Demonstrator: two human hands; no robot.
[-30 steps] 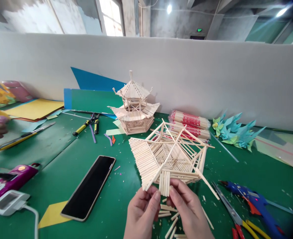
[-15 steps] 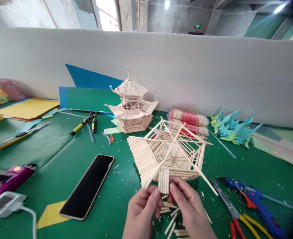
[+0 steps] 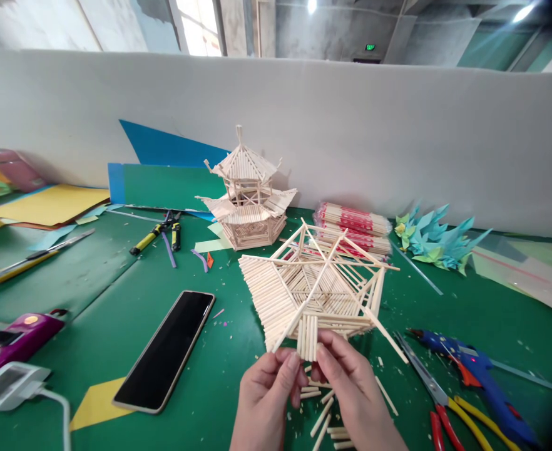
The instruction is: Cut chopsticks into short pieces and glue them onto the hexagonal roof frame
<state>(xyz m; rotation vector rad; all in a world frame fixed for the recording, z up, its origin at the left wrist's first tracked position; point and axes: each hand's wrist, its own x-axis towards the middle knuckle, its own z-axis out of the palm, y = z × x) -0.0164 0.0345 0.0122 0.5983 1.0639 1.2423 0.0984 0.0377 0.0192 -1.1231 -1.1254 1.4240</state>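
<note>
Several short wooden sticks (image 3: pixel 308 339) stand side by side at the front edge of a six-sided stick frame (image 3: pixel 325 275). My left hand (image 3: pixel 271 382) pinches them from the left with thumb and fingers. From the right, my right hand (image 3: pixel 344 376) closes on the same row, its thumb and forefinger at the outermost stick. The frame's left side is covered with a slanted panel of sticks (image 3: pixel 264 294); its other sides show open beams. Loose cut sticks (image 3: pixel 322 416) lie on the table under and between my hands.
Behind stands a stick pagoda (image 3: pixel 248 194), with bundled sticks (image 3: pixel 353 228) to its right. A phone (image 3: pixel 166 351) lies left of my hands. On the right are scissors (image 3: pixel 438 388) and a blue glue gun (image 3: pixel 475 376). Pliers (image 3: pixel 156 235) and a teal paper model (image 3: pixel 440 238) lie farther back.
The view has shifted very slightly. Both hands keep their hold on the row of short sticks, and nothing else has visibly moved.
</note>
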